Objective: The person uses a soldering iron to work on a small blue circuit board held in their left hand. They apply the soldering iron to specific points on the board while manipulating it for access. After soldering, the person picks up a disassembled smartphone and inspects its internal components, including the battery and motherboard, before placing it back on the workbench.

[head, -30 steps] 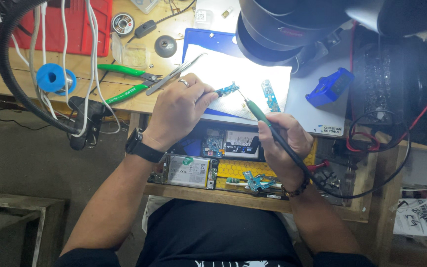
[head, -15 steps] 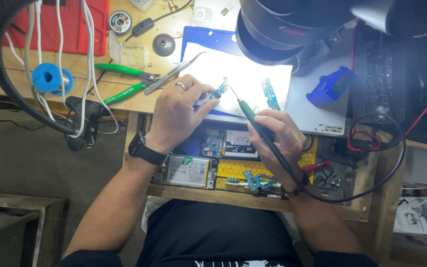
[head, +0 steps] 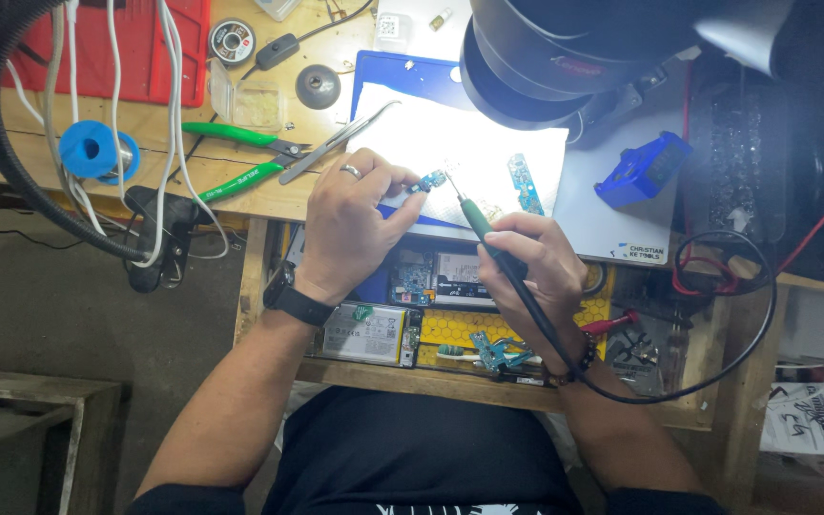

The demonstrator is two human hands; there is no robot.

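Stretching across the scene is a wooden counter [head: 212, 181], cluttered from edge to edge, with a big black lamp head [head: 565, 48] hanging over its middle and throwing bright light onto a white sheet [head: 469, 153] laid on a blue mat [head: 402, 72]. A red tray [head: 145, 48] sits at the far left corner, with white cables draped over it. Below the counter's front edge an open drawer [head: 450, 329] holds phone parts and a yellow honeycomb pad. A blue plastic block [head: 643, 170] rests to the right of the sheet. Green-handled pliers [head: 240, 157] and metal tweezers [head: 336, 143] lie just left of it, near a blue solder spool [head: 92, 150].

Closer in, the left hand [head: 350, 224], ring on one finger, is pinched shut on a small blue circuit board [head: 426, 181] at the sheet's near edge. The right hand [head: 526, 262] is closed like a pen grip around a green-handled soldering iron [head: 477, 217], its tip almost at the board. A second small blue board [head: 525, 183] lies alone on the sheet nearby.
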